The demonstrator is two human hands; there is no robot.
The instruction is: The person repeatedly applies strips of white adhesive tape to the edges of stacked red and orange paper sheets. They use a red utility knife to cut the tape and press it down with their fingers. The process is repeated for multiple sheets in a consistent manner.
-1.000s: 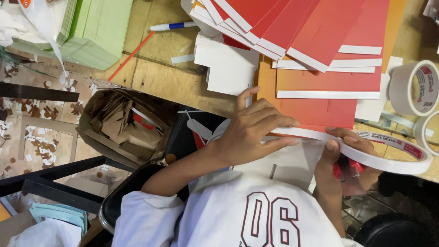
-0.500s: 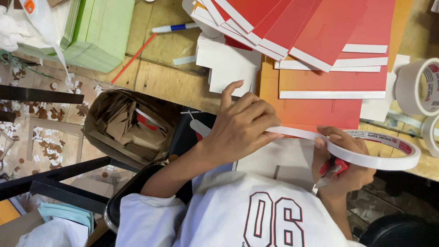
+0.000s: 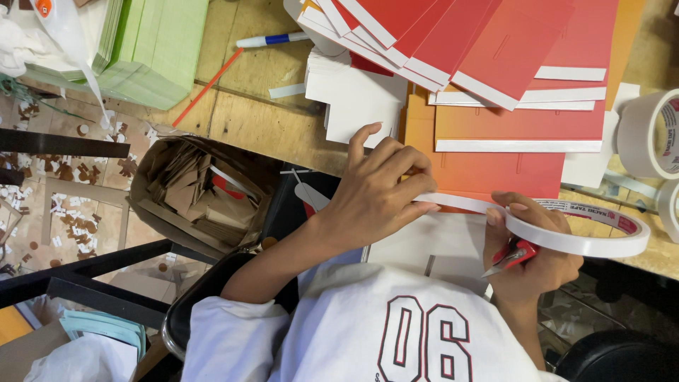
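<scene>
Left hand [image 3: 375, 194] presses tape strip [image 3: 453, 203]; right hand [image 3: 530, 258] grips tape roll [image 3: 587, 237], red cutter [image 3: 511, 256].

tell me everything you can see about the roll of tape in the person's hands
The roll of tape is a thin white ring with a printed inner core, lying nearly flat over the bench edge. The right hand grips its near rim together with a red cutter. The left hand presses a pulled-out white strip onto red card.

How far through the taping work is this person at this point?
Done: fanned red cards up the table already carry white strips. In hand: the left hand presses a pulled strip onto the orange-red sheet while the right hand holds the tape roll and a red cutter. Left: the strip is uncut.
</scene>
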